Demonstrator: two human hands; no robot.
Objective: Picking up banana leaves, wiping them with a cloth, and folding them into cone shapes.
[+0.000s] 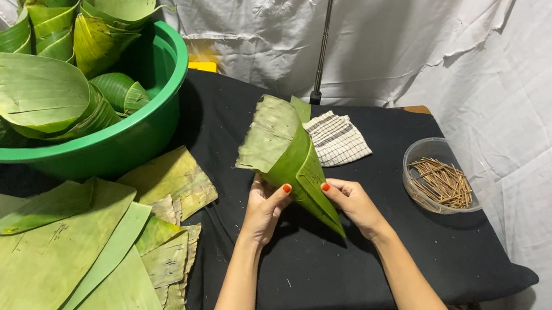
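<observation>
A green banana leaf rolled into a cone (289, 156) is held above the middle of the counter (295, 271), which is draped in black cloth. The cone is tilted, with its wide, ragged mouth up and to the far left and its pointed tip down and to the near right. It is gripped from both sides: the left hand (264, 208) is closed on its left edge, with the thumb laid against the leaf, and the right hand (349, 199) is pinched on the lower right side near the tip, with the thumb pressed on the leaf surface. Red polish is seen on both thumbnails.

Just behind the cone, a small folded cloth with a white and dark check pattern (335, 137) is lying on the counter. To the right, near the counter's edge, a clear round plastic container (438, 175) is set, filled with short thin brown sticks (441, 183). On the left, a large pile of flat cut green banana leaf pieces (64, 273) is spread over the counter, some yellowed at the edges. At the far left, a round green plastic basin (113, 141) is placed, packed with rolled leaf cones (46, 74). White sheeting (494, 29) is hung behind and to the right of the counter.
</observation>
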